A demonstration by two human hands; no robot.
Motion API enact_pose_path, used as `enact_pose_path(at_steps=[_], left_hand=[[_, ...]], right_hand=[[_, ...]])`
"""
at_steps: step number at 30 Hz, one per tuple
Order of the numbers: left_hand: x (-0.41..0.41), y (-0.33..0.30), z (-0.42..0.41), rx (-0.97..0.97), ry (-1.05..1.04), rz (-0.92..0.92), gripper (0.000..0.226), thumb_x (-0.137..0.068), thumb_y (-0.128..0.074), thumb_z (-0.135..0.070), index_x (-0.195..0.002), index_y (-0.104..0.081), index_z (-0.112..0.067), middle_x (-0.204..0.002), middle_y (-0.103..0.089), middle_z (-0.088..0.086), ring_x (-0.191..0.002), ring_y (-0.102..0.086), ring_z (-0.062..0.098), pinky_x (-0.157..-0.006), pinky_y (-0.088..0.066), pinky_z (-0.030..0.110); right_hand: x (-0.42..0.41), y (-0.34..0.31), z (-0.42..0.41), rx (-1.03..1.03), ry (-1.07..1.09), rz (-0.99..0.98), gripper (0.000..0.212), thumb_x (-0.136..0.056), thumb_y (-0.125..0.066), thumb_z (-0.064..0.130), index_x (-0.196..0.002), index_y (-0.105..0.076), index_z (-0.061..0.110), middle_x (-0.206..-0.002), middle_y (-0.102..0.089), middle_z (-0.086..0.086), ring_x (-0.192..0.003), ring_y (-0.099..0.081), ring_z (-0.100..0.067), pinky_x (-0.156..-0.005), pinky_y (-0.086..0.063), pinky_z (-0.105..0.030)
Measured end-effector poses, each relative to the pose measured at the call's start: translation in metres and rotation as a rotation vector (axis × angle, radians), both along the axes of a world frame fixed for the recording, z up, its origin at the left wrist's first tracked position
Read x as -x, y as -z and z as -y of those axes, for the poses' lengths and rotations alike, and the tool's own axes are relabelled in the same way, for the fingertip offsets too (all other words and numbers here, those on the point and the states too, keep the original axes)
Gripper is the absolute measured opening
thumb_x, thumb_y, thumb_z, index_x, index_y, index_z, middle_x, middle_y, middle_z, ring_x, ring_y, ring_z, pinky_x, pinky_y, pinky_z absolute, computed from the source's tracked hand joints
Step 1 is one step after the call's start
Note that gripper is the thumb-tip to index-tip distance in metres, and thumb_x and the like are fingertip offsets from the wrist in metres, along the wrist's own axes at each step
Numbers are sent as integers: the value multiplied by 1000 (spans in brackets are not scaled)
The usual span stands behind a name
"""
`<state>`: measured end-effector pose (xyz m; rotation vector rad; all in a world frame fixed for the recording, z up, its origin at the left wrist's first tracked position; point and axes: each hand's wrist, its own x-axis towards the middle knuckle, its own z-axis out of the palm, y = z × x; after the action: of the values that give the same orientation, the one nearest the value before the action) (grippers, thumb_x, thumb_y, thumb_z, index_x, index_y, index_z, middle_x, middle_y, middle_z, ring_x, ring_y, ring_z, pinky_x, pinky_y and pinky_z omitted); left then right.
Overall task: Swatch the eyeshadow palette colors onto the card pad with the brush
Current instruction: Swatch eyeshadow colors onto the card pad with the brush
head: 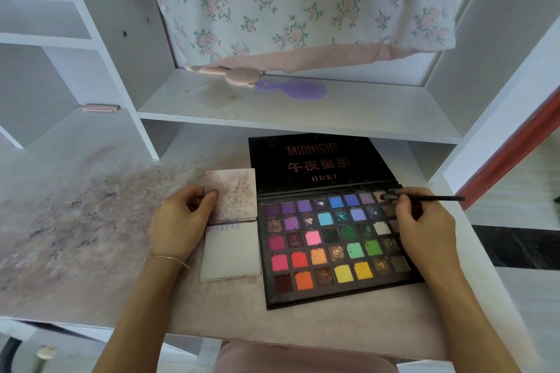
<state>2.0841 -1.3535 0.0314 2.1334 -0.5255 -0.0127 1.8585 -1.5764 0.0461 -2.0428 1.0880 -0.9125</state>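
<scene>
The right hand (424,221) pinches the brush (430,198), tip in the palette (336,239)'s top-right pan. The left hand (181,221) grips the card pad (231,248) beside it. Overloaded bristles risk fallout onto neighbouring pans.

— What sort of place is shown?
— A home, probably a bedroom dressing corner. White shelving (291,118) is built over a stained tabletop (91,221), a floral curtain (291,3) is hung behind it, and a purple hairbrush (298,90) and a pink comb (225,73) are kept on the shelf.
</scene>
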Motion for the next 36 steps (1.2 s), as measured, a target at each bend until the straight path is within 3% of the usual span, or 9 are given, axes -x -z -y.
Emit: enact_pose_path(at_steps=[13, 17, 24, 30, 36], left_hand=[[0, 0, 1, 15, 5, -3, 10, -85, -62, -27, -75, -61, -24, -70, -62, -2, -70, -57, 20, -64, -42, 29], [0, 0, 0, 7, 11, -1, 10, -85, -61, -27, -75, -61, -24, -69, -62, -2, -68, -57, 20, -61, -40, 28], [0, 1, 0, 5, -2, 0, 10, -85, -62, -27, -75, -61, -25, -70, -62, -5, -70, -58, 17, -62, -42, 28], [-1, 0, 0, -6, -6, 14, 10, -85, -62, -27, -75, -62, -24, -70, -62, -5, -68, -58, 16, -56, -40, 23], [1, 0, 0, 6, -3, 8, 12, -85, -62, -25, -73, -62, -22, -69, -65, -1, -68, -60, 19, -62, -47, 31]], right_hand=[[0, -1, -1, -24, 8, 37, 9, -92, -47, 13, -93, -55, 16, -74, -53, 16, -65, -50, 8, -50, -37, 1], [-2, -3, -8, -40, -45, 120, 11, -91, -47, 12, -91, -55, 19, -78, -58, 14, -72, -56, 6, -50, -43, -5], [-21, -10, -42, -153, -270, 216, 26, -89, -50, 9, -81, -51, 34, -82, -62, 11, -82, -62, 0, -51, -51, -15], [-49, -11, -82, -183, -445, 226, 24, -86, -51, 7, -78, -56, 29, -67, -62, -4, -62, -59, -16, -55, -48, -27], [-76, -8, -106, -188, -594, 143, 18, -86, -54, 14, -79, -55, 30, -67, -61, -1, -63, -57, -11, -54, -47, -19]])
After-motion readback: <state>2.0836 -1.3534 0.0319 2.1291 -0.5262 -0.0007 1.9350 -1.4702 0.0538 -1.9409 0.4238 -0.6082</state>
